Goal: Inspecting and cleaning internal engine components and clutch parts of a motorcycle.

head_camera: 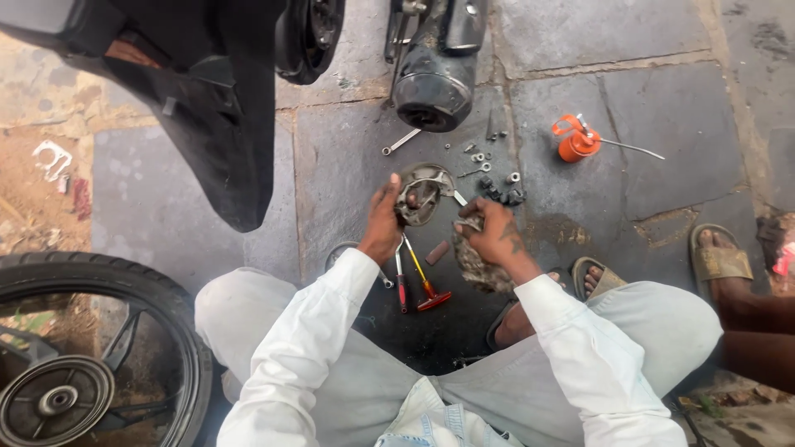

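At frame centre the left hand [383,223] grips a round metal plate [421,192], the right hand [491,232] clutching a dirty rag [476,263] beside it.

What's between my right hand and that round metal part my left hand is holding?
Nothing visible blocks it. The left hand grips the round metal part at its left edge; the right hand, holding a dirty rag, sits just right of it across a narrow gap of bare stone floor.

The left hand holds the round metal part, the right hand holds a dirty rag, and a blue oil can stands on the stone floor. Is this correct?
Not quite: the oil can is orange, not blue, as the head view shows. The left hand does hold the round metal part, and the right hand the dirty rag.
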